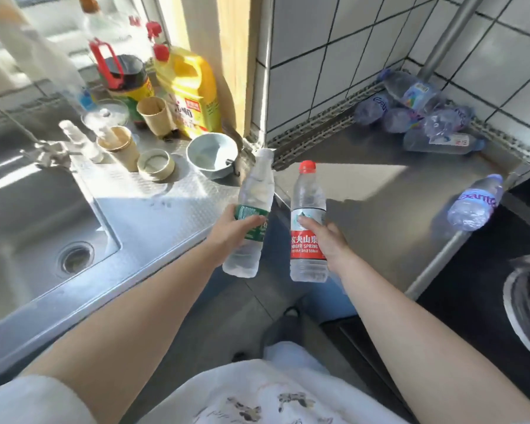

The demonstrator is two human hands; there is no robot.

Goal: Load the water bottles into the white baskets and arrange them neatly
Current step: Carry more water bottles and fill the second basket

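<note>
Water bottles: green-label left hand, red-label right hand.

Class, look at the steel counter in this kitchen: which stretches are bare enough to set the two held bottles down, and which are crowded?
Free: the sunlit steel counter between the pale blue bowl and the lone blue-labelled bottle, in front of the heap of blue-labelled bottles. Crowded: the corner holding that heap, and the stretch by the sink around the yellow oil jug and round beige tins.
</note>
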